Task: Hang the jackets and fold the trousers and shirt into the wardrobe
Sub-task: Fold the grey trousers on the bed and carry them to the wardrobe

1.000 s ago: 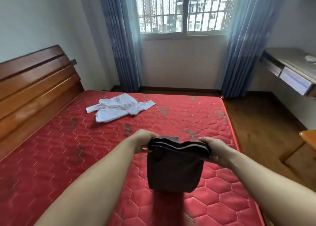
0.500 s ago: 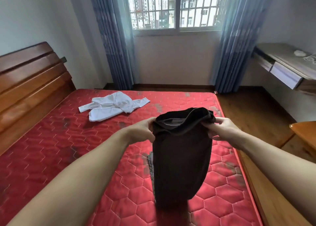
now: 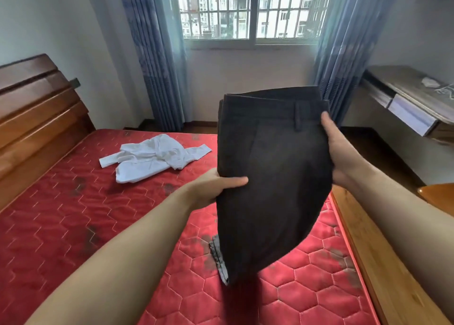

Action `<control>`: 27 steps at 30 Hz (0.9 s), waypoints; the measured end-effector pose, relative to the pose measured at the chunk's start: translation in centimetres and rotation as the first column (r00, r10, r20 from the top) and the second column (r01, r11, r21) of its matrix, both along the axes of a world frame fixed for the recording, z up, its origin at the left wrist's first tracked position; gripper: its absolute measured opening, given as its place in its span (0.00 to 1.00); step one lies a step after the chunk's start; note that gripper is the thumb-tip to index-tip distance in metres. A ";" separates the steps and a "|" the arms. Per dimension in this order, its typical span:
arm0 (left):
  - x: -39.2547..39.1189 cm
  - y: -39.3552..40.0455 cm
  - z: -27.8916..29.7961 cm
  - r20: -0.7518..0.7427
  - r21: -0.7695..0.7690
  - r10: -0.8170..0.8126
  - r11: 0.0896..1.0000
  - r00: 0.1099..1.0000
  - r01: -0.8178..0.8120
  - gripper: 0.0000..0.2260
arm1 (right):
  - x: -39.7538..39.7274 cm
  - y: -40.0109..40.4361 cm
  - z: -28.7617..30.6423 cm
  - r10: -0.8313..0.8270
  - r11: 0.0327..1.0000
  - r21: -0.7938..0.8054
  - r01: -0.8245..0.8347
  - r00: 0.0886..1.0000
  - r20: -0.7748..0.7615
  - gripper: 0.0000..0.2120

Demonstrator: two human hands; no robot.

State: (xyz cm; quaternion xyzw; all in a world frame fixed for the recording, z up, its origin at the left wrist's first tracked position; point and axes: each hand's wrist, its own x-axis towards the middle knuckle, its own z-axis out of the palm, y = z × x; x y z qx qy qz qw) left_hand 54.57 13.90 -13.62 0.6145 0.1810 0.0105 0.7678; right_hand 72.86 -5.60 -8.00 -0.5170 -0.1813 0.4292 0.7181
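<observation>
Trousers (image 3: 272,177), folded, held above the bed's (image 3: 73,226) right edge, gripped by left hand (image 3: 216,187) and right hand (image 3: 339,152); wardrobe placement apparently next.

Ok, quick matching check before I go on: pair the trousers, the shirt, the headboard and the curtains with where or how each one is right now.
Things:
1. dark trousers
2. white shirt
3. wooden headboard
4. blue curtains

States:
A. lying crumpled on the red mattress
B. hanging on either side of the window
C. folded and held up between the left hand and the right hand
D. standing along the left edge of the bed

Pairs: 1-C, 2-A, 3-D, 4-B
</observation>
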 end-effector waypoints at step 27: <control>2.3 0.5 0.0 0.019 -0.158 0.236 0.960 0.972 -0.230 0.08 | 7.4 -1.0 -3.8 0.219 0.957 -0.159 -0.241 0.965 -0.144 0.25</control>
